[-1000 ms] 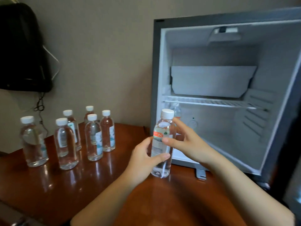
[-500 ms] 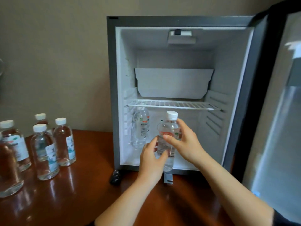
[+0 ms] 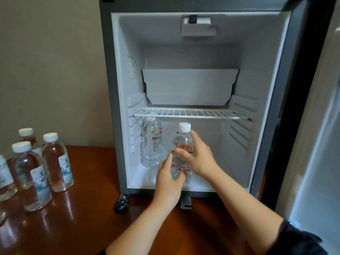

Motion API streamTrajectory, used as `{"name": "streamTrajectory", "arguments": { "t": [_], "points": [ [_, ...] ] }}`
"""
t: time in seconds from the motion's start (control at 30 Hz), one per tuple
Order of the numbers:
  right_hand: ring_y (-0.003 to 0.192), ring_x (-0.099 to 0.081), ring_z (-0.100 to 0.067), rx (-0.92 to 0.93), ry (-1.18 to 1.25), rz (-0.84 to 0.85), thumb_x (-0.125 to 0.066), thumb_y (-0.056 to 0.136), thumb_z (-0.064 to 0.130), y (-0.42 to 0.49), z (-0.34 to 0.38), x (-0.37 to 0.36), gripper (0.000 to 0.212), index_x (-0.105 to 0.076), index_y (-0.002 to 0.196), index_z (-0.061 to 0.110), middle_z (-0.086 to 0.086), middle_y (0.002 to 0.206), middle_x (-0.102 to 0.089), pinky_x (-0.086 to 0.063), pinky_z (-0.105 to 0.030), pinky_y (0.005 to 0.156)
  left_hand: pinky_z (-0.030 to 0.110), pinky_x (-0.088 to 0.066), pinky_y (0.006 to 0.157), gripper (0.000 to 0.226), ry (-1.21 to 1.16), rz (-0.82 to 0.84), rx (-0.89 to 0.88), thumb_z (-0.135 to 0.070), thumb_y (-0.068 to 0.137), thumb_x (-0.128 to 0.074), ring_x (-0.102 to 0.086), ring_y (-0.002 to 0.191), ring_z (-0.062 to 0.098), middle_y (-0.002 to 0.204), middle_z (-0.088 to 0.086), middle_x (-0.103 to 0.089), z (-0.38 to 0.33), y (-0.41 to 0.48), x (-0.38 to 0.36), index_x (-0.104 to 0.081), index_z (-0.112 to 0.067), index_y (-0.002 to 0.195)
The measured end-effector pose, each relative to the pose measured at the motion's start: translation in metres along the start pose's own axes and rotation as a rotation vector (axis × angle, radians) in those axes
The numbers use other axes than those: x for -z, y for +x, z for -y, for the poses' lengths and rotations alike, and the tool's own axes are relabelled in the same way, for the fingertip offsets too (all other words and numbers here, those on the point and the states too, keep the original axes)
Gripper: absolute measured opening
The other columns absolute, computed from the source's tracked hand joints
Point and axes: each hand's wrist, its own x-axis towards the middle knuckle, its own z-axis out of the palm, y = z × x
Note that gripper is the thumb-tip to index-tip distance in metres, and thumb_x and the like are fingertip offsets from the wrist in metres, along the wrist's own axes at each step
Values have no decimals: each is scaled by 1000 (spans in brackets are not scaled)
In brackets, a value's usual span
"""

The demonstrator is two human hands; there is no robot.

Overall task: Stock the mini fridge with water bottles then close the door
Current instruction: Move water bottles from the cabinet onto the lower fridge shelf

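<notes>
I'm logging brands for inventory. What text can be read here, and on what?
No text reads clearly.
On the held bottle: red label, blurred.
On the bottle in the fridge: small print, blurred.
On the fridge wall sticker: too small.
On the table bottles: dark brush marks, unreadable.

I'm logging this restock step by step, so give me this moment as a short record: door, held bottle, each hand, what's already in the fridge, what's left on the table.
fridge door: open, swung to the right
held bottle: upright, white cap, inside, below the wire shelf
left hand: grips its lower part
right hand: grips it at the label
stocked bottle: one, standing to the held bottle's left
table bottles: several standing at left, some cut off by the frame
</notes>
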Motion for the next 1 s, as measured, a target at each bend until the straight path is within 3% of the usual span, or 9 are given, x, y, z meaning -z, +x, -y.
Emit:
{"name": "streamTrajectory", "arguments": {
  "t": [0.1,0.23,0.37,0.63,0.83,1.0],
  "points": [
    [100,-63,-17,0,-14,-5,-66,85,31,8,-3,-6,49,-42,127,30,0,112,-65,-52,-35,84,27,-30,112,70,14,4,-18,-17,89,-59,-30,135,5,148,-9,-32,2,7,-3,-22,-29,147],
    [99,-65,-18,-31,-12,-33,-67,82,36,22,-7,-15,49,-42,123,33,-1,110,-64,-54,-43,84,30,-29,113,72,66,-10,-32,-20,89,-59,-28,138,9,150,-6,-28,6,19,-5,-18,-28,148],
    [102,-63,-21,-37,-19,-58,-64,76,50,40,-15,-28,61,-38,129,33,-1,115,-63,-53,-45,86,22,-23,111,73,163,9,-34,-22,91,-57,-24,141,12,152,-3,-24,14,40,-4,-13,-27,149],
    [119,-56,-23,-103,-24,-46,-66,85,38,79,-22,-41,75,-26,147,27,-4,138,-51,-44,-35,96,29,-17,115,78,319,67,-5,-25,93,-51,-9,146,17,158,-2,-1,30,72,-11,2,-17,149],
    [113,-58,-24,-102,-46,-75,-66,85,37,107,-28,-55,67,-32,142,26,-7,131,-55,-49,-37,91,30,-12,117,77,313,90,26,-26,95,-48,-3,147,17,159,1,7,41,94,-17,6,-14,149],
    [126,-47,-29,-141,-72,-45,-63,87,39,122,-30,-62,69,-29,144,20,-11,139,-46,-42,-36,96,27,-9,116,75,308,77,25,-23,96,-46,1,147,17,159,3,8,46,107,-19,6,-11,149]
  ]
}}
